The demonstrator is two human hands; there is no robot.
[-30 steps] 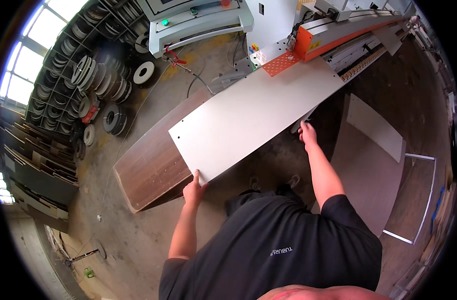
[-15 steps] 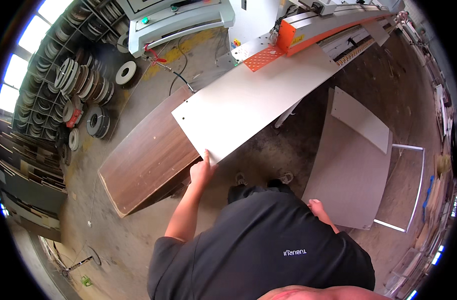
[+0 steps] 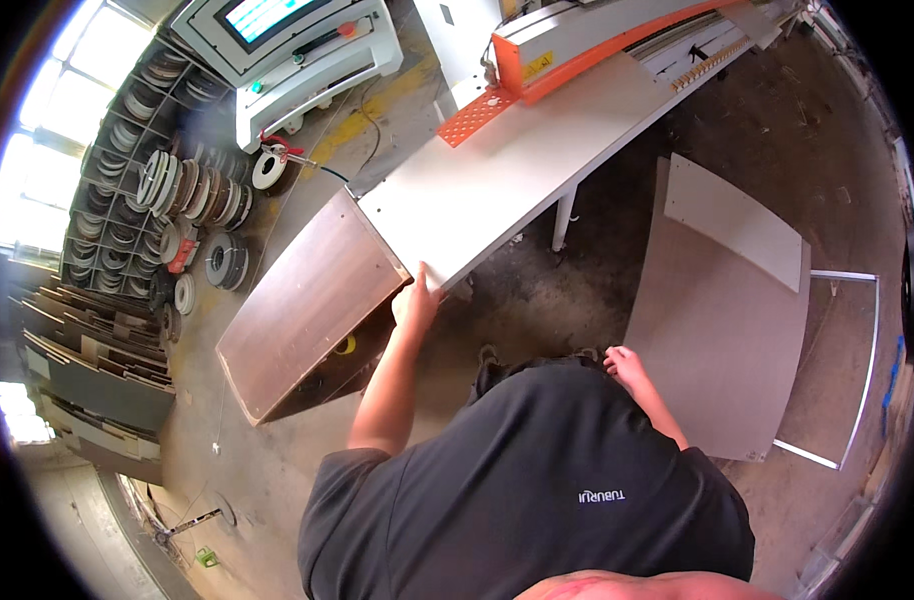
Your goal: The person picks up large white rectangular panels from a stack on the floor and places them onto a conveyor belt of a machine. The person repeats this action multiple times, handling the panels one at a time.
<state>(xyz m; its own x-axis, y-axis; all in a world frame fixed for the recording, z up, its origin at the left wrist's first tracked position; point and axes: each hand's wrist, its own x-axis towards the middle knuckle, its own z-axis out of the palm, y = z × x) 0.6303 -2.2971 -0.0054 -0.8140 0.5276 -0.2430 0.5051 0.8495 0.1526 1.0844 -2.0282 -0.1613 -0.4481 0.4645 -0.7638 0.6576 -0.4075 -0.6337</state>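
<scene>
A long white panel (image 3: 522,170) lies flat on the bed of an orange and grey edge-banding machine (image 3: 597,35), its near end sticking out toward me. My left hand (image 3: 417,300) presses on the near corner of that panel, fingers on its edge. My right hand (image 3: 627,368) hangs by my hip, fingers loosely curled and holding nothing. A brown wood-grain board (image 3: 307,310) slopes down to the left, just beside my left hand.
A stack of grey-brown panels (image 3: 717,320) with a smaller white panel (image 3: 737,220) on top lies on the floor at the right. Shelves of edge-band rolls (image 3: 167,190) stand at the left, a machine control console (image 3: 287,40) at the back. Dusty concrete floor all round.
My right hand let go of the white panel's edge and dropped to my side. The panel has slid further along the machine, my left hand still on its near corner.
</scene>
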